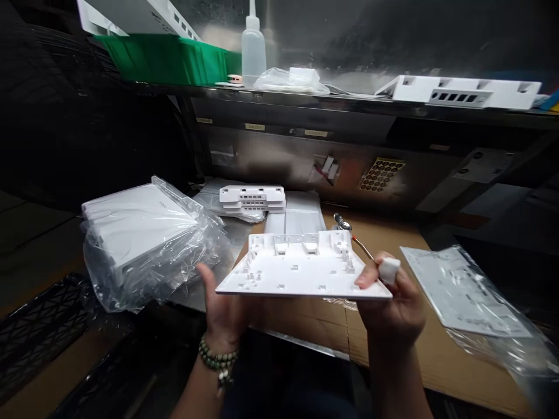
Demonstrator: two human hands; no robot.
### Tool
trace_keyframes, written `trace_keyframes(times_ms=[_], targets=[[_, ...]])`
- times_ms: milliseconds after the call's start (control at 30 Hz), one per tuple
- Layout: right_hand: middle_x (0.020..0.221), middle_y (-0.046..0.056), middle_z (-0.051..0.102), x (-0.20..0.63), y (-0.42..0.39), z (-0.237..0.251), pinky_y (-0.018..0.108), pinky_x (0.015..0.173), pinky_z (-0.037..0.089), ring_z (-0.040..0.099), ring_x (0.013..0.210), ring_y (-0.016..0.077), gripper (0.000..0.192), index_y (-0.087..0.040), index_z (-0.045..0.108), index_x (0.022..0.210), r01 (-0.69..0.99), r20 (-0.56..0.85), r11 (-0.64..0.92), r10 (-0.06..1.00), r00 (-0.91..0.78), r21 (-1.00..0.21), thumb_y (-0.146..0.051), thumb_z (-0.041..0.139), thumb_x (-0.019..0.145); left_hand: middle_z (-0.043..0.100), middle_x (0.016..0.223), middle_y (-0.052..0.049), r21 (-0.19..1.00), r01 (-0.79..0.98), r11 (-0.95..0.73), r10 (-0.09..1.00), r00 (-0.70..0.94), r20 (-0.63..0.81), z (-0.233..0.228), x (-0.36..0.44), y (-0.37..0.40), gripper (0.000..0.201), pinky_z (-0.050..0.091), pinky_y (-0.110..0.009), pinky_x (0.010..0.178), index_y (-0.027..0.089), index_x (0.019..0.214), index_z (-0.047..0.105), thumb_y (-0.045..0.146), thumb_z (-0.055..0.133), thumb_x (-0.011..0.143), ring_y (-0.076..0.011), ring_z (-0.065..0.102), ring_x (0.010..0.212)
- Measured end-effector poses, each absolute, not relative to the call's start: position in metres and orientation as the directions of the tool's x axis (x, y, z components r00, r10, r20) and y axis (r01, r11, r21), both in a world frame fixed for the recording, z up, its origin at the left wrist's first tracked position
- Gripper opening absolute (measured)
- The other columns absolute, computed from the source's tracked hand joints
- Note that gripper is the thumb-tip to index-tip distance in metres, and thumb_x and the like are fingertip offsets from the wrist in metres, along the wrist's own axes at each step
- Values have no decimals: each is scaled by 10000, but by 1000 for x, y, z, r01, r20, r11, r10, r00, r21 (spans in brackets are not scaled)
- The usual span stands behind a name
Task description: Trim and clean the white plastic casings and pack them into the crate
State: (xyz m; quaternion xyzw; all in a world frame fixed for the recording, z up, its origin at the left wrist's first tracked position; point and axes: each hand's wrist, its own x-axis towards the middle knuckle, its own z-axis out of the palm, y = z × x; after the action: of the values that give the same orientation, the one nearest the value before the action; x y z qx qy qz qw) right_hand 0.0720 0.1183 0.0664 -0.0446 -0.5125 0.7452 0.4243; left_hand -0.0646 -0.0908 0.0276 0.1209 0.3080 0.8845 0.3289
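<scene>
A white plastic housing shell [301, 273] is held out level in front of me, its inner side up, showing clips, posts and small slots. My right hand [391, 302] grips its right corner, thumb on top and fingers beneath. A small white folded wad or block [388, 269] is also tucked in that hand; its material is unclear. Under the shell's left corner is my left hand [227, 314], thumb stretched out away from the shell. Its other fingers are mostly hidden below, and I cannot tell how firmly they touch. A beaded bracelet [217, 356] circles the left wrist.
White housings in clear plastic [142, 227] lie at left, stacked shells [252, 199] behind. A metal-headed tool [343, 223] rests on the cardboard [314, 320]. A bagged panel [467, 291] lies right. The shelf bears a green bin [170, 61], a squeeze bottle [253, 52] and another housing [463, 92].
</scene>
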Motion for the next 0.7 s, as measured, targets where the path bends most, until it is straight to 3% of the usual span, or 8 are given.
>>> trace_keyframes(times_ms=[100,167,267,367,433,500,567,700], targets=[[695,19,687,81,128,53,265,420,437,562,476,149,235,-229,658,959,-482,383,24,642,-664,-876,-445,565,965,703,1362,-199,448,-775,-445,838,-537,-97,34,-79,-91,638,309,-586,1246,85,1382,626,575,438,1017,-382,484,1456],[872,40,719,87,138,45,244,404,392,562,503,124,205,-227,655,1025,-362,367,166,705,-607,-917,-417,593,981,758,1248,-204,413,-783,-466,807,-567,-164,44,-86,-90,462,367,-592,1216,55,1322,657,322,456,1004,-388,582,1367],[1005,38,679,92,137,43,239,498,446,583,620,109,171,-242,686,1098,-209,489,446,726,-483,-870,-358,667,974,805,1084,-189,358,-744,-564,663,-667,-341,63,-85,-82,435,488,-590,1127,38,1272,670,195,546,886,-403,699,1200],[1033,53,692,88,103,55,294,701,552,663,852,179,165,-267,726,1112,-218,592,630,476,-650,-745,-271,724,947,822,948,-130,391,-672,-629,549,-740,-388,77,-71,-69,541,582,-552,1026,66,1274,667,91,608,737,-379,765,1042],[1032,60,716,79,71,65,310,732,569,678,877,195,240,-267,716,1164,-304,600,653,289,-746,-693,-212,743,932,819,920,-110,414,-657,-630,561,-754,-343,81,-61,-60,620,611,-532,981,73,1286,662,66,610,668,-365,779,984],[1016,65,727,68,44,72,314,736,574,681,855,192,262,-243,709,1182,-381,631,666,176,-755,-642,-176,739,930,815,957,-117,413,-677,-609,609,-733,-303,84,-53,-55,649,617,-530,965,66,1294,657,78,597,648,-362,780,966],[982,71,725,59,27,73,321,752,572,679,862,197,212,-213,723,1140,-419,669,692,125,-733,-588,-158,722,936,807,1036,-122,397,-696,-598,646,-712,-275,86,-49,-53,663,607,-537,981,77,1305,652,90,579,647,-359,776,978],[908,70,712,55,23,67,316,727,554,666,821,191,141,-183,742,1060,-410,674,711,122,-729,-571,-129,704,935,788,1146,-94,425,-627,-652,597,-771,-222,84,-50,-55,702,586,-539,1012,140,1332,645,72,575,637,-344,769,1005]])
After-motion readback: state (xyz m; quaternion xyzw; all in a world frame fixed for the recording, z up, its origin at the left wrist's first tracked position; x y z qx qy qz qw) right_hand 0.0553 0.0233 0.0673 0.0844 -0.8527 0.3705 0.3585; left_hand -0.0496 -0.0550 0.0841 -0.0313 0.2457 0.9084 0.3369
